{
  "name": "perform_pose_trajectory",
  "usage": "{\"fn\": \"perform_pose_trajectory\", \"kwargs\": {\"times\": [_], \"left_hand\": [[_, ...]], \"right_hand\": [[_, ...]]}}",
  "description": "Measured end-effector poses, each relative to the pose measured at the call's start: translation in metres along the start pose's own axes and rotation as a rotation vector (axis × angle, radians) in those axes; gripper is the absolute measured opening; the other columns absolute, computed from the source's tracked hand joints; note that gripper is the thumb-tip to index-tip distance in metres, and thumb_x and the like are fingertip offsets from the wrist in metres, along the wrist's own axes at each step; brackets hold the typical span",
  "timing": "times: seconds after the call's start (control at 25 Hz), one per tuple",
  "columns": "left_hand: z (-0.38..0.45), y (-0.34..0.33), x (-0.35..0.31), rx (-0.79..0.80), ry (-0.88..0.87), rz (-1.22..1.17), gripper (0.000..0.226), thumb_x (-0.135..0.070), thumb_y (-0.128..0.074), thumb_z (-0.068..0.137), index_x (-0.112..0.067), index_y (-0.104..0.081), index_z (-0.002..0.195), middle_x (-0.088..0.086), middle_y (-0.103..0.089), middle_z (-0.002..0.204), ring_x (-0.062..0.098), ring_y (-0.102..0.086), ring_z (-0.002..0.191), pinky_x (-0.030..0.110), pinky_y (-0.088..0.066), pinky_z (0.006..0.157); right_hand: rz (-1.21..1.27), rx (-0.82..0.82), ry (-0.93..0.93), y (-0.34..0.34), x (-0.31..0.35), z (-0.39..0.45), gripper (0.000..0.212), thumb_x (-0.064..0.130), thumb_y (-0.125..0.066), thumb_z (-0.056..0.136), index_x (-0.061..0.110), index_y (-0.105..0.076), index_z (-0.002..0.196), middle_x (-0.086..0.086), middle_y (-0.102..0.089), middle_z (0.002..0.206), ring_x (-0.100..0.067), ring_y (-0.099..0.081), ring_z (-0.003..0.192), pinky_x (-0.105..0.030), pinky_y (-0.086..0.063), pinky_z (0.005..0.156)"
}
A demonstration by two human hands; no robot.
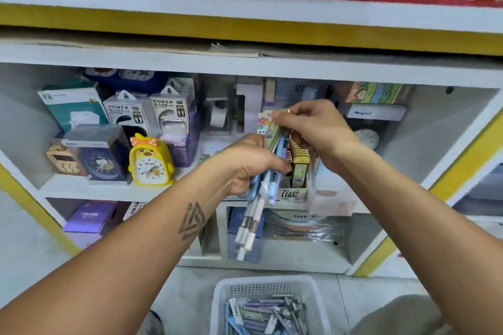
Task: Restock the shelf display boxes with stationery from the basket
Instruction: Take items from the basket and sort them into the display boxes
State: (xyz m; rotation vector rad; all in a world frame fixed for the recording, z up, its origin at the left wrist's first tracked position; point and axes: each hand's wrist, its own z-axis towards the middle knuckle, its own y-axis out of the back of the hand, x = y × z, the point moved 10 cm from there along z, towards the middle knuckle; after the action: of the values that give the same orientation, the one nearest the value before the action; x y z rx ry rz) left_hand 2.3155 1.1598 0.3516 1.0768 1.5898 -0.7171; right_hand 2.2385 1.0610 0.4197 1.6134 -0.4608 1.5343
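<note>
At the shelf, head view:
Left hand (253, 163): clamped round a bundle of pens (254, 215), tips hanging down.
Right hand (313, 128): pinching a small green box (273, 133) above the display box (295, 190).
Basket (268, 304): on the floor below, holding more pens.

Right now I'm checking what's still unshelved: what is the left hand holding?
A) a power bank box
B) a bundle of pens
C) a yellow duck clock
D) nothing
B: the left hand is closed around a bundle of pens whose ends hang down below the fist, in front of the display box.
</note>
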Motion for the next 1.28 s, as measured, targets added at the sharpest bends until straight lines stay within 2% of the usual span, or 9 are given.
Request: {"fn": "perform_pose_trajectory", "kwargs": {"times": [0.12, 0.28, 0.36, 0.48, 0.6, 0.8, 1.08, 1.2, 1.28], "left_hand": [[0.009, -0.017, -0.001, 0.013, 0.006, 0.055, 0.039, 0.009, -0.081, 0.063, -0.005, -0.068, 0.098, 0.015, -0.071, 0.085, 0.034, -0.072, 0.086, 0.052, -0.059, 0.08], [0.017, -0.025, -0.007, -0.011, -0.014, 0.068, 0.032, -0.002, -0.086, 0.058, -0.008, -0.067, 0.083, 0.014, -0.068, 0.071, 0.023, -0.067, 0.062, 0.035, -0.058, 0.063], [0.018, -0.026, -0.003, -0.003, 0.026, 0.061, 0.045, -0.011, -0.089, 0.051, -0.006, -0.067, 0.089, 0.024, -0.069, 0.085, 0.024, -0.063, 0.073, 0.042, -0.054, 0.079], [0.019, -0.024, 0.001, 0.023, 0.065, -0.085, 0.036, 0.003, -0.082, 0.068, -0.004, -0.064, 0.099, 0.015, -0.068, 0.077, 0.023, -0.067, 0.064, 0.034, -0.056, 0.068], [0.016, -0.002, -0.001, -0.058, 0.086, -0.17, 0.032, 0.008, -0.075, 0.076, -0.002, -0.059, 0.103, 0.009, -0.067, 0.067, 0.017, -0.067, 0.052, 0.029, -0.055, 0.048], [0.004, 0.012, -0.007, -0.039, 0.08, -0.223, 0.043, 0.005, -0.072, 0.081, 0.002, -0.056, 0.121, 0.012, -0.065, 0.075, 0.019, -0.067, 0.058, 0.035, -0.059, 0.059], [0.003, 0.015, -0.015, -0.041, 0.037, -0.342, 0.078, 0.005, -0.071, 0.082, 0.0, -0.032, 0.149, 0.013, -0.065, 0.086, 0.021, -0.065, 0.059, 0.033, -0.055, 0.052], [0.001, 0.011, -0.013, -0.009, 0.036, -0.36, 0.063, 0.006, -0.069, 0.082, 0.003, -0.045, 0.14, 0.01, -0.066, 0.075, 0.019, -0.065, 0.057, 0.031, -0.056, 0.053], [0.001, 0.01, -0.011, 0.014, 0.035, -0.357, 0.048, 0.006, -0.071, 0.08, 0.003, -0.055, 0.126, 0.007, -0.066, 0.068, 0.018, -0.065, 0.054, 0.029, -0.055, 0.052]], "right_hand": [[0.052, -0.04, -0.086, 0.018, -0.013, 0.005, 0.014, 0.008, -0.073, 0.088, -0.005, -0.068, 0.085, -0.006, -0.063, 0.052, -0.011, -0.053, 0.042, -0.02, -0.041, 0.039], [0.15, -0.183, -0.125, 0.042, -0.02, 0.011, 0.009, 0.004, -0.07, 0.086, -0.001, -0.067, 0.079, -0.006, -0.063, 0.05, -0.013, -0.055, 0.041, -0.02, -0.044, 0.04], [0.216, -0.278, -0.128, 0.064, -0.024, 0.015, 0.007, 0.002, -0.066, 0.087, -0.005, -0.066, 0.086, -0.008, -0.064, 0.054, -0.012, -0.053, 0.039, -0.02, -0.041, 0.039], [0.326, -0.31, -0.155, 0.088, -0.036, 0.016, 0.008, 0.0, -0.064, 0.091, -0.007, -0.064, 0.095, -0.014, -0.069, 0.066, -0.013, -0.054, 0.041, -0.021, -0.042, 0.039], [0.128, -0.233, -0.054, 0.088, -0.031, 0.011, 0.007, 0.001, -0.067, 0.092, 0.006, -0.062, 0.093, -0.011, -0.072, 0.071, -0.014, -0.062, 0.047, -0.022, -0.049, 0.046], [-0.38, -0.019, 0.159, 0.055, -0.024, 0.001, 0.026, 0.011, -0.072, 0.089, 0.029, -0.055, 0.087, -0.004, -0.07, 0.085, -0.023, -0.07, 0.071, -0.037, -0.058, 0.062], [-0.915, 0.148, 0.404, 0.014, -0.038, -0.02, 0.006, 0.023, -0.068, 0.092, 0.025, -0.064, 0.096, 0.005, -0.066, 0.094, -0.023, -0.063, 0.086, -0.039, -0.053, 0.073], [-1.102, 0.127, 0.457, 0.007, -0.036, -0.023, 0.016, 0.017, -0.057, 0.096, 0.019, -0.073, 0.095, 0.003, -0.061, 0.101, -0.025, -0.063, 0.087, -0.039, -0.054, 0.072], [-0.904, 0.063, 0.43, 0.013, -0.023, -0.02, 0.016, 0.017, -0.06, 0.095, 0.016, -0.075, 0.093, 0.003, -0.062, 0.094, -0.021, -0.063, 0.083, -0.034, -0.052, 0.071]]}}
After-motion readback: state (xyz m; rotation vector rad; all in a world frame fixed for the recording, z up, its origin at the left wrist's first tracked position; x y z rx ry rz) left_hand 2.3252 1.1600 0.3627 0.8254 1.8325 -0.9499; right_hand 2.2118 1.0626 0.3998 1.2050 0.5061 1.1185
